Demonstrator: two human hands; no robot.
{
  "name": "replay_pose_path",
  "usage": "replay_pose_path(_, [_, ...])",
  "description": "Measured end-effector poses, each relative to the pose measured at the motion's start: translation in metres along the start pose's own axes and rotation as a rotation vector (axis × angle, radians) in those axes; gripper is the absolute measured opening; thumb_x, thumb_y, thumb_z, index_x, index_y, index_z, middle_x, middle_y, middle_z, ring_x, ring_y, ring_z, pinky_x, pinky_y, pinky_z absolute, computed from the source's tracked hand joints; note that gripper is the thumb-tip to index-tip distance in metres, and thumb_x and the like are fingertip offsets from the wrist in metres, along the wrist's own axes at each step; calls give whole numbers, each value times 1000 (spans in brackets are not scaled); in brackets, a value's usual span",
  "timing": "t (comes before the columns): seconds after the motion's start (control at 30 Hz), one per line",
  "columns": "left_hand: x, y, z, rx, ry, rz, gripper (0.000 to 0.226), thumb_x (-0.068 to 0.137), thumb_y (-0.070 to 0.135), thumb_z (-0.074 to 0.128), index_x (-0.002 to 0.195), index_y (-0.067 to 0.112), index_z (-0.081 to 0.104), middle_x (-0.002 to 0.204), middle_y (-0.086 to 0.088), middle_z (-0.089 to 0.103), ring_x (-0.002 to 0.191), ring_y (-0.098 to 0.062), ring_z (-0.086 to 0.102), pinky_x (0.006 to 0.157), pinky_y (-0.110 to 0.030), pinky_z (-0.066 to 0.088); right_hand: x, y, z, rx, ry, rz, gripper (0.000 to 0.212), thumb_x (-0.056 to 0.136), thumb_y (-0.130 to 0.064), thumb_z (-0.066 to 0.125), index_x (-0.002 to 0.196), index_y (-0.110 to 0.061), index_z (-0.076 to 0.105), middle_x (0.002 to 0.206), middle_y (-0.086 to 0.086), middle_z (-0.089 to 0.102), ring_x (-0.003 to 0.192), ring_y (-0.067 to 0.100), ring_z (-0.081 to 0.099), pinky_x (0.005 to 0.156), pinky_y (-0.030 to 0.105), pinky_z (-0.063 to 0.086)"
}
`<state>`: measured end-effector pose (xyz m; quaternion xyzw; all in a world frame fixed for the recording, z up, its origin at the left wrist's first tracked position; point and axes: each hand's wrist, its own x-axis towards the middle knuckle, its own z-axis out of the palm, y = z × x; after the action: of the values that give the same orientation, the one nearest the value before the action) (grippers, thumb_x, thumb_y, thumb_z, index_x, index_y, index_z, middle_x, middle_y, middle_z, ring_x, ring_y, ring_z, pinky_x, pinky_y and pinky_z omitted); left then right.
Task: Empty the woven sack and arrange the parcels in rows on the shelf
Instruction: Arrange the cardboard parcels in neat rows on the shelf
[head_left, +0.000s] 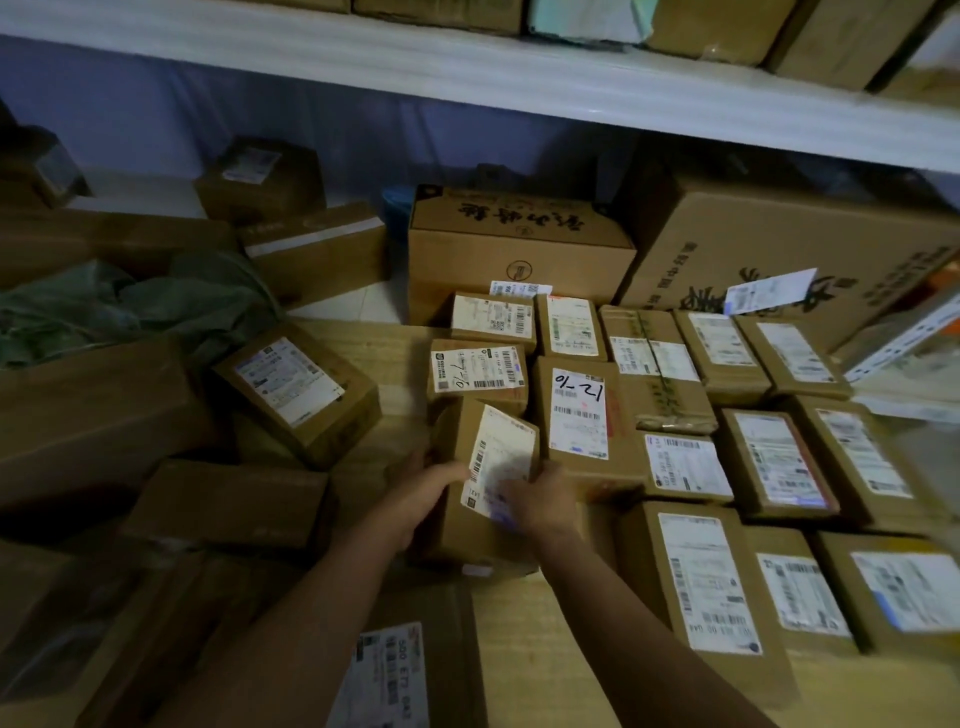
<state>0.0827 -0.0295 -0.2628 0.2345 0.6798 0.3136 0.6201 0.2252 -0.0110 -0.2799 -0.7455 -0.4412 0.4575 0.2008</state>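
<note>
Presently, item in hand: one small brown parcel (488, 467), label up, tilted, held over the shelf board (374, 358) at the left end of the sorted rows.
Left hand (421, 493): fingers curled round the parcel's left side, thumb on its near face; I grip it.
Right hand (540, 496): wrapped over the parcel's right near corner, fingers partly across the label; also gripping.
Neighbours: the "7-10" parcel (478, 370) just behind it; the "12-10" parcel (579, 413) just to its right, touching or nearly so, I cannot tell which.
Sorted stock: rows of labelled parcels filling the right part of the board, out towards its right edge.
Unsorted stock: loose parcels (298, 387) heaped along the left side of the board, askew.
Woven sack: the green sack (130, 306) lies crumpled at the back left, apparently slack; whether anything remains inside, I cannot tell.
Step, as I judge it: seat this parcel in line ahead of "7-10".
Method: lower it flat, label up, and square its right side against "12-10".
Caution: release only once the base sits level; a tilted set-down may nudge the row.
</note>
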Motion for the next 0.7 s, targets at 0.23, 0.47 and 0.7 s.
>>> replay_pose_path(0.23, [6, 1, 16, 83, 167, 100, 30, 95, 17, 49, 125, 13, 49, 122, -13, 59, 100, -24, 58, 82, -36, 49, -9, -4, -2, -258, 44, -289, 46, 88, -4, 52, 134, -10, 51, 145, 9, 40, 131, 25, 44, 105, 35, 44])
replay_pose_path(0.47, [-25, 12, -7, 306, 181, 231, 41, 95, 21, 50, 136, 18, 46, 134, -4, 51, 116, -21, 50, 85, -30, 40, -32, 3, -5, -158, 163, -331, 30, 89, -16, 59, 119, -16, 63, 129, 5, 51, 107, 22, 61, 92, 36, 54])
replay_pose_path(0.7, [-55, -13, -31, 511, 120, 262, 24, 94, 27, 49, 109, 14, 62, 102, -1, 58, 92, -16, 53, 81, -32, 44, -65, 13, 10, -196, -23, -311, 21, 90, -21, 60, 108, -12, 66, 108, 8, 69, 101, 23, 65, 89, 38, 52])
